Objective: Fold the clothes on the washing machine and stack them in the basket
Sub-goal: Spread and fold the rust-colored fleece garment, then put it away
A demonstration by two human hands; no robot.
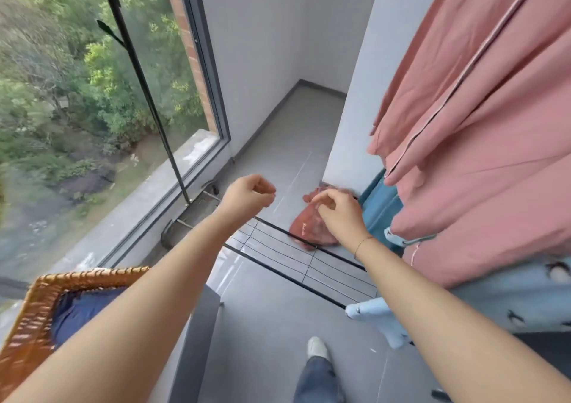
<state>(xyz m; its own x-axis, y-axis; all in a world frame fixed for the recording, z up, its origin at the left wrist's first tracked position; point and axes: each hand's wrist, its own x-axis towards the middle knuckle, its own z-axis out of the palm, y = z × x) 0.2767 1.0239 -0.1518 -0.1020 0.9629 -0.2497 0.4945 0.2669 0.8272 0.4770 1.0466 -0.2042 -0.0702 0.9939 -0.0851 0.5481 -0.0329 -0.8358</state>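
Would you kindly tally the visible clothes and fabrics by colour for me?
Pink hanging sheet: 1
Red garment on floor: 1
Teal cloth: 1
Light blue penguin-print cloth: 1
Navy cloth in basket: 1
Total: 5

Bright window point(92, 93) daylight (blurred, warped edges)

A grey tiled floor point(278, 130) bears a crumpled red garment point(309, 229) by the wall.

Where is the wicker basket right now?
The wicker basket sits at the lower left of the head view, beside the window, under the left forearm, with dark blue cloth inside.
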